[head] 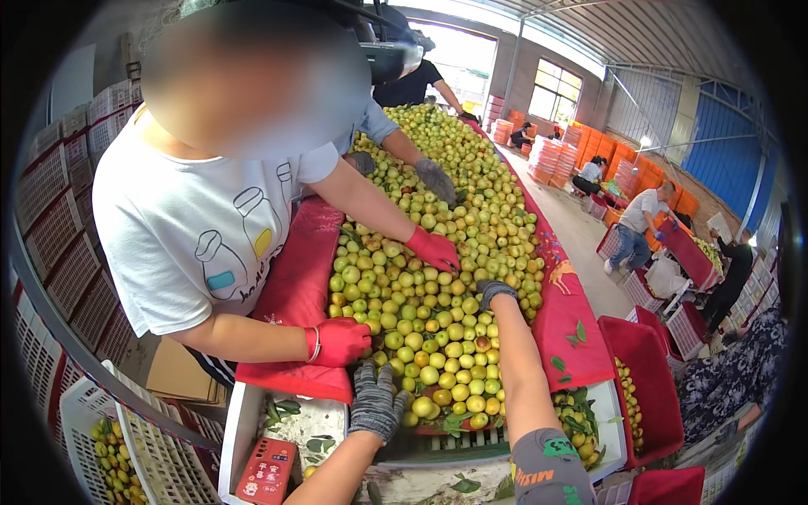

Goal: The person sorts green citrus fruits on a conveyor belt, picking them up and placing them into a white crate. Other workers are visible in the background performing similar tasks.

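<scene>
A long heap of yellow-green fruit [435, 328], which look like fresh jujubes, covers the sorting table before me. My left hand [377, 404], in a dark grey knitted glove, rests at the heap's near left edge with its fingers spread and nothing visible in them. Farther in on the right, my right hand [495, 290] wears a similar glove and reaches onto the fruit. Its fingertips are hidden, so whether it grips a fruit is unclear. Red cloth [568, 328] lines the table's sides. At the near end, slats [461, 440] show below the fruit, with loose leaves about.
Across on the left, a co-worker's red-gloved hands [338, 342] touch the fruit, one close to my left hand. A red phone [266, 470] lies in the white tray [237, 416]. Crates [154, 435] stand left; a red-lined crate [644, 391] stands right.
</scene>
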A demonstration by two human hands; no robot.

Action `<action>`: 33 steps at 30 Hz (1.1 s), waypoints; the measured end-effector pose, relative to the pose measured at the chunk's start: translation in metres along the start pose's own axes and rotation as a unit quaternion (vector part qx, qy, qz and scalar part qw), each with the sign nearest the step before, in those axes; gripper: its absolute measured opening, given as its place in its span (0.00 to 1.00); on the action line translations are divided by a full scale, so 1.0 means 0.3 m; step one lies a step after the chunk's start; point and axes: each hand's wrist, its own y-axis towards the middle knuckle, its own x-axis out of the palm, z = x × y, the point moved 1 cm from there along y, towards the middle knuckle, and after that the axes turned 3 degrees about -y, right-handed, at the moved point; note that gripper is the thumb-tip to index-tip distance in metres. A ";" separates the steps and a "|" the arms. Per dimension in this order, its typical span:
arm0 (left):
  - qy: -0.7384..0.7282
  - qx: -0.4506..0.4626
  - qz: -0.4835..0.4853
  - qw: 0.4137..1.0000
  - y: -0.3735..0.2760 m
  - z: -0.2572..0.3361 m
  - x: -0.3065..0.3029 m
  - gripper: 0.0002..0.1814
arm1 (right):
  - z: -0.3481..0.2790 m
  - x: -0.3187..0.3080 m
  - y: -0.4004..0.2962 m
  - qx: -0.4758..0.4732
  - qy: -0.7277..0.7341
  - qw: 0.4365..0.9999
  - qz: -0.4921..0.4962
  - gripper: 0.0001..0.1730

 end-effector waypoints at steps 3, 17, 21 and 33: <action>0.003 0.002 0.002 1.000 -0.002 0.000 -0.002 0.37 | 0.016 0.054 0.017 0.004 -0.051 0.999 -0.008 0.34; 0.021 0.002 0.005 1.000 0.014 -0.006 0.017 0.39 | 0.698 0.188 -0.558 0.016 0.260 0.901 0.346 0.22; 0.017 -0.001 0.017 1.000 0.008 -0.023 0.017 0.39 | 1.010 0.214 -0.818 0.301 0.014 0.877 0.375 0.21; 0.019 0.013 0.025 0.999 0.005 -0.004 0.023 0.38 | 0.156 0.141 -0.483 -0.166 0.233 0.920 0.266 0.29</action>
